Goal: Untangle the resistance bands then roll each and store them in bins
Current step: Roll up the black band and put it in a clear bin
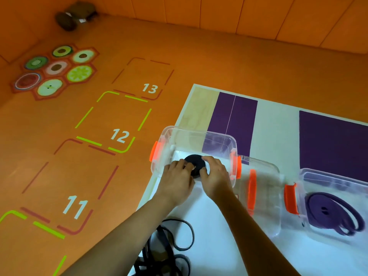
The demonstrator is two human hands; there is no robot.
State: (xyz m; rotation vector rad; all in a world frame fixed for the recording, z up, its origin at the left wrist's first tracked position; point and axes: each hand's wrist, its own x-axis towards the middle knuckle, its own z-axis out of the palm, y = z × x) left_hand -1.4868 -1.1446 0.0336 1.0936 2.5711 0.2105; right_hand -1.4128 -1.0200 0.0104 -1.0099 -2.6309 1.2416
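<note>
A rolled black resistance band (195,163) sits inside the left clear plastic bin (201,136), held between both hands. My left hand (176,179) grips its left side with curled fingers, and my right hand (216,175) grips its right side. A rolled purple band (332,213) lies in the right clear bin (334,182). Between them stands a middle clear bin (264,196) with nothing visible in it. A tangled heap of dark bands (165,250) lies on the white mat near my left forearm.
The bins have orange clip handles (252,190). The white mat (276,124) carries purple rectangles (336,144) and lies on an orange floor with numbered squares (119,135) and fruit hexagons (55,70). A dark bundle (73,15) sits in the far corner.
</note>
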